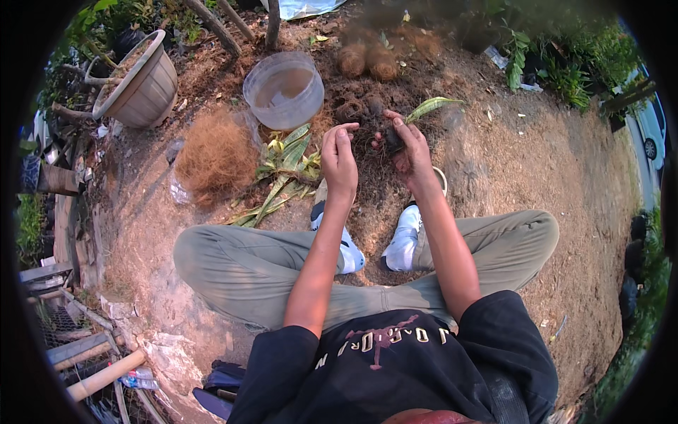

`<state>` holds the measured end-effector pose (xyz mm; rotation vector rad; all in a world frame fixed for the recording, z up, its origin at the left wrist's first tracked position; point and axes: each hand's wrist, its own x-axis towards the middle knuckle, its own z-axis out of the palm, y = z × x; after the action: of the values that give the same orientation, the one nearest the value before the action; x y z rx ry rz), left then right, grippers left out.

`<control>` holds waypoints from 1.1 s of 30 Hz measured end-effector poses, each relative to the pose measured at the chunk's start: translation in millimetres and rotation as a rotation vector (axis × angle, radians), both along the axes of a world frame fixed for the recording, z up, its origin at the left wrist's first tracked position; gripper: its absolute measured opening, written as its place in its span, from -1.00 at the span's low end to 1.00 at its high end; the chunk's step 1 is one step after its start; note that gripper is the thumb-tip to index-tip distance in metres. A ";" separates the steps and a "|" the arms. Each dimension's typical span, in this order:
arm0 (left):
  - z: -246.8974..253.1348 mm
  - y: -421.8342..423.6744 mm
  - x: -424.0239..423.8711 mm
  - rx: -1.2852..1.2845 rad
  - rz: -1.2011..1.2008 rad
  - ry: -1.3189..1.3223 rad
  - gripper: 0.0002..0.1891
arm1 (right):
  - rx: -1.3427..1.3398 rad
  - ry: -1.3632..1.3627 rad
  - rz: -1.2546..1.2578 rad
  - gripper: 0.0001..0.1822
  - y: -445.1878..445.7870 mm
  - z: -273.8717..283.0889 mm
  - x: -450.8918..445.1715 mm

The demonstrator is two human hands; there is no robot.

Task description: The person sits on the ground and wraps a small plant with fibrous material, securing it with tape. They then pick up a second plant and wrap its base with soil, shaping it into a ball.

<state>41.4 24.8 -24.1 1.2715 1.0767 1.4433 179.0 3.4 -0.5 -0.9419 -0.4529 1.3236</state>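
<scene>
My right hand (413, 151) holds a small plant with a dark root ball (393, 139) and one variegated green leaf (431, 107) that points up and right. To its left my left hand (340, 161) is raised with nothing visible in it, its fingers bent toward the plant. Below both hands lies a heap of dark soil and fibrous roots (371, 172). Variegated snake plant leaves (280, 196) lie on the ground left of my left hand. Beside them is a pile of brown coconut fibre (217, 159). A clear plastic tub (286, 114) holds murky water.
Two fibre-wrapped balls (367, 62) sit beyond the soil. A ribbed plastic pot (143, 95) leans at the upper left near thin trunks (217, 26). My crossed legs (249, 270) are close below the hands. Wire mesh and poles (106, 376) stand at the lower left.
</scene>
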 end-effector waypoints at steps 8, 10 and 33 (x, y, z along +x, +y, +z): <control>1.2 1.1 0.2 -0.273 -0.087 -0.120 -0.60 | -0.080 0.157 -0.106 -0.72 0.3 -8.5 5.3; -3.5 0.6 2.1 -0.285 -0.119 -0.097 -0.58 | -0.104 0.111 -0.103 -0.74 1.5 -4.7 2.4; -16.1 3.2 7.0 -0.239 -0.135 -0.086 -0.58 | -0.166 0.219 -0.006 -0.67 -0.6 -8.7 2.6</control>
<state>48.4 28.0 -40.2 1.0813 1.0510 1.2175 181.7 2.8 -9.2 -0.9205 -0.1730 1.4567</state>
